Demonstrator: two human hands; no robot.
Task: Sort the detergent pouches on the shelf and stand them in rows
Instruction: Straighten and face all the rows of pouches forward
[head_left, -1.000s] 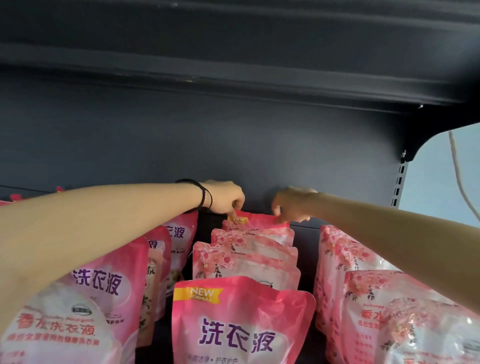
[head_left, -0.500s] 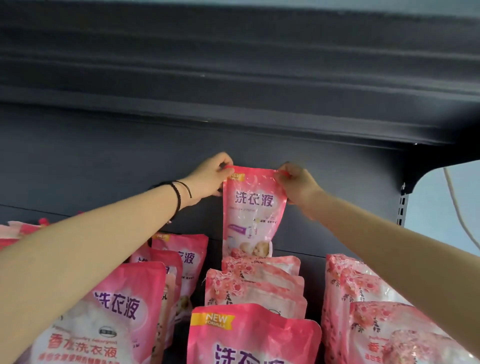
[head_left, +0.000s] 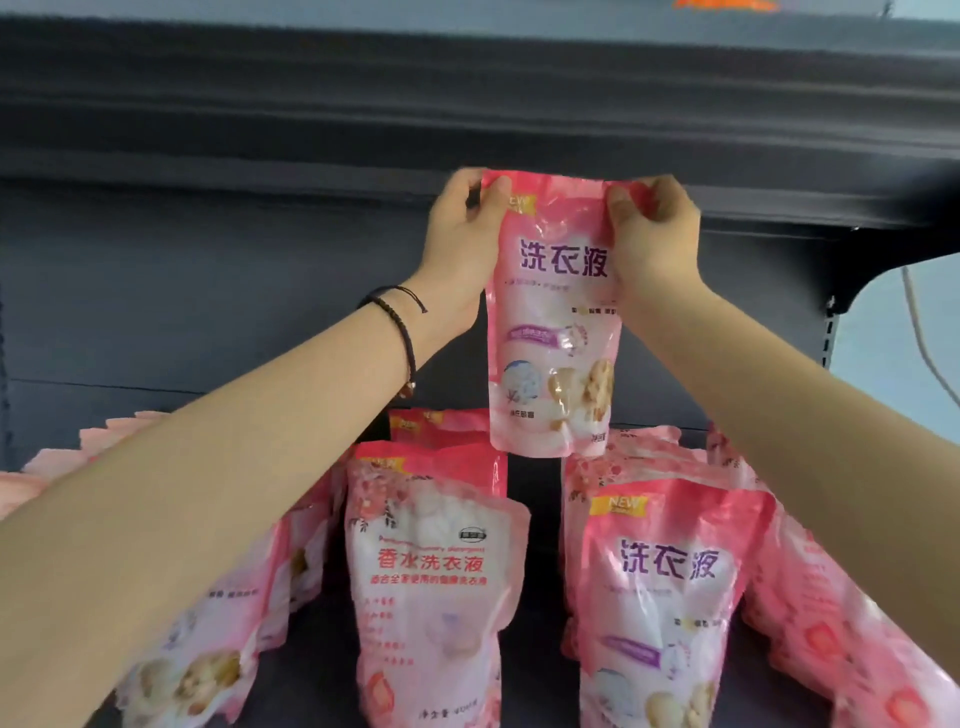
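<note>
**L hand**: pinching top-left corner of pouch, thumb on front, fingers curled behind.
**R hand**: pinching top-right corner, same grip.

Pouch hangs upright between both hands, front w/ purple lettering to camera. Bottom edge free, not touching anything below. Black bracelet on L wrist.

- **Below L hand:** mid pouch, upright on deck, red lettering, more pouches packed in a row behind it.
- **Under L forearm:** left pouches, leaning, partly hidden by arm.
- **Below R hand:** NEW pouch, upright, yellow "NEW" tag, purple lettering as on held pouch, row behind it.
- **Under R forearm:** right pouches, tilted, blurred.
- **Under held pouch:** dark gap btwn mid and NEW rows.
- **Behind hands:** dark back panel.
- **Just above hands:** upper shelf, underside.
- **Right of R hand:** slotted upright, pale cable beyond.
</note>
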